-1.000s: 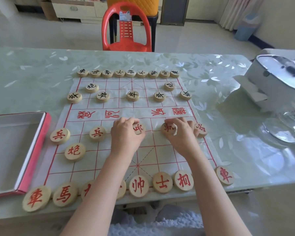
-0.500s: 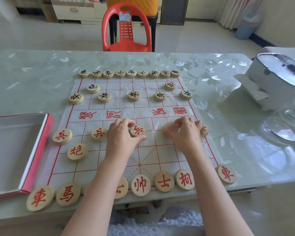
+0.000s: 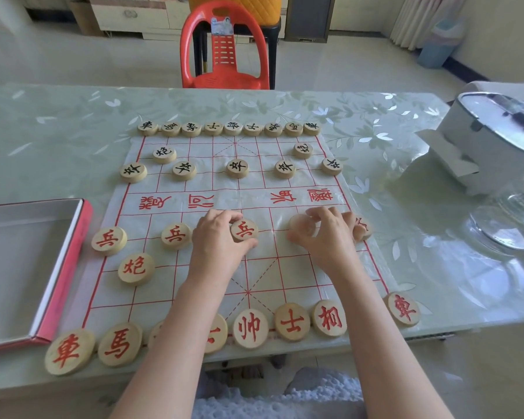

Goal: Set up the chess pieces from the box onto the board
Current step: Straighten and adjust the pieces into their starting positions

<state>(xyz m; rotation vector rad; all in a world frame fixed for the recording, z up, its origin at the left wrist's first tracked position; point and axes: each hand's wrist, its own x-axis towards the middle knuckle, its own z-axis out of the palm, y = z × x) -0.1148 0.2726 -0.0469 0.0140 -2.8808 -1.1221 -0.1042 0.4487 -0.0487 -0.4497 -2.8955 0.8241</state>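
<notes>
1. Head view, hands: the left hand (image 3: 218,243) pinches the centre soldier (image 3: 244,230) between thumb and curled fingers, on the red soldier row of the board (image 3: 176,297). The right hand (image 3: 327,234) curls round a pale piece (image 3: 300,226) one place to the right. It is blurred, so we cannot read its face.

2. Head view, risks:
   - The board looks like a thin sheet lying on the tabletop (image 3: 73,131). We judge that a dragged piece or a pressing wrist could shift or crease it and throw the seated rows off their crossings.
   - The right soldier (image 3: 362,229) sits just beside the right hand's knuckles, so a sideways move could nudge it off the board's edge line.
   - Both forearms cross above the near row. The near-left chariot (image 3: 68,352) and its neighbours sit close to the tabletop's near edge, so a dropped elbow could sweep one to the floor.
   - If the pale piece is face down, it would go down unreadable.

3. Head view, containers: the box (image 3: 58,267) lies open at the left, just beside the board, and we see no pieces in the part that shows. The white pot (image 3: 496,131) at the right is lidded, its contents hidden. Near it is a glass vessel (image 3: 508,225), and we cannot tell what it holds.
</notes>
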